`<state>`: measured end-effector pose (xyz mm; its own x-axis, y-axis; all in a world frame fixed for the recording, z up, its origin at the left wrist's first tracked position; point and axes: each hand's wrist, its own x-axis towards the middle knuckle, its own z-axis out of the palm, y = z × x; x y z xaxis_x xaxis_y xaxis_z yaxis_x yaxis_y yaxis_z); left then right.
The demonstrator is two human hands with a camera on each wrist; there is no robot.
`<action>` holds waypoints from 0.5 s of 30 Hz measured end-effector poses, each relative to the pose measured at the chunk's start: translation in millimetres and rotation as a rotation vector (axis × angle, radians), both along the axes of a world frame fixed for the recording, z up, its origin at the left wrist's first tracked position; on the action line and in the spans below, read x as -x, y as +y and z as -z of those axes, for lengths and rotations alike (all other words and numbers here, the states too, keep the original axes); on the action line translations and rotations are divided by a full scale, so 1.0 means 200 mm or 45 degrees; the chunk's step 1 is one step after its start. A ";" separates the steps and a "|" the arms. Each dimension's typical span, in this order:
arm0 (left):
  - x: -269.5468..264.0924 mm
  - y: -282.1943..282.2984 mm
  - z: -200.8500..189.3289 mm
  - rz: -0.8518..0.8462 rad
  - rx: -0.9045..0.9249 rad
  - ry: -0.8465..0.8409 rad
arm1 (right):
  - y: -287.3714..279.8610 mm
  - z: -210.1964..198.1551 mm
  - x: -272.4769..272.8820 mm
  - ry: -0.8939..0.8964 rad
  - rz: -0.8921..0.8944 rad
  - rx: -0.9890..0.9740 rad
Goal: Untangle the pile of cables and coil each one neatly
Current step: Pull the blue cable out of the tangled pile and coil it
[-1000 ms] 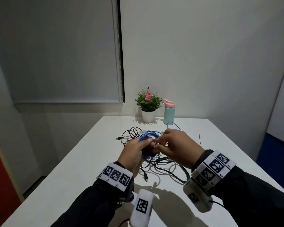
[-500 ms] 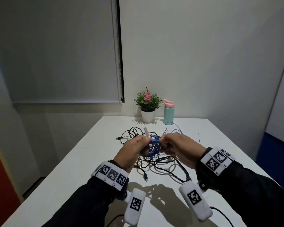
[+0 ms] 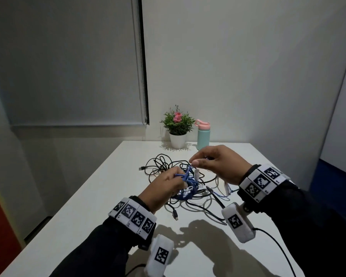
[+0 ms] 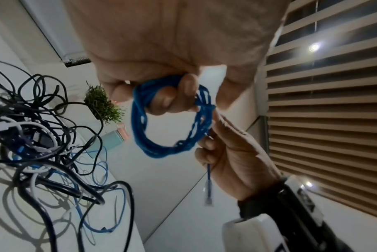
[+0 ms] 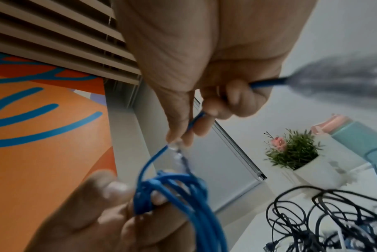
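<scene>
— So what took up most of the view?

— That was the long white rectangular table [image 3: 84, 206], running toward twelve o'clock. At its middle lay the loose tangle of black, white and pale blue cables [image 3: 190, 198], touching the tabletop.

— And past it?

— At twelve o'clock stood the small green plant with pink flowers in a white pot [image 3: 177, 127], and just beside it, on its three o'clock side, the mint-green bottle with a pink lid [image 3: 203, 134].

— Where were the hands?

— Both were raised above the tangle. The left hand [image 3: 164, 186], at seven o'clock from the pile, had its fingers curled through and clamped on the small round coil of bright blue cable [image 4: 172, 117]. The right hand [image 3: 218, 164], at one o'clock from the left, had thumb and forefinger pinched together on the loose end of that same blue cable; its clear plug [image 4: 208, 196] dangled below the palm.
</scene>
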<state>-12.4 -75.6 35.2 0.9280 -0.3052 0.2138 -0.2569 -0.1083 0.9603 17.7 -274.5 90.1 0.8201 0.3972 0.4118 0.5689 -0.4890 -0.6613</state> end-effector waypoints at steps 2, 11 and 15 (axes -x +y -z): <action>0.02 -0.01 0.00 0.033 0.064 -0.042 | -0.01 0.04 -0.02 0.192 -0.068 -0.070; -0.03 -0.02 0.06 -0.158 0.088 -0.135 | -0.01 0.16 -0.03 0.657 -0.188 -0.165; -0.10 -0.01 0.09 -0.366 0.172 -0.045 | 0.01 0.08 0.03 -0.106 0.304 -0.081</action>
<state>6.7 -78.5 17.7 0.9634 0.0022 0.2680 -0.2675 -0.0537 0.9621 12.1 -272.8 73.1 0.8499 0.1676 0.4996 0.4960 -0.5746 -0.6510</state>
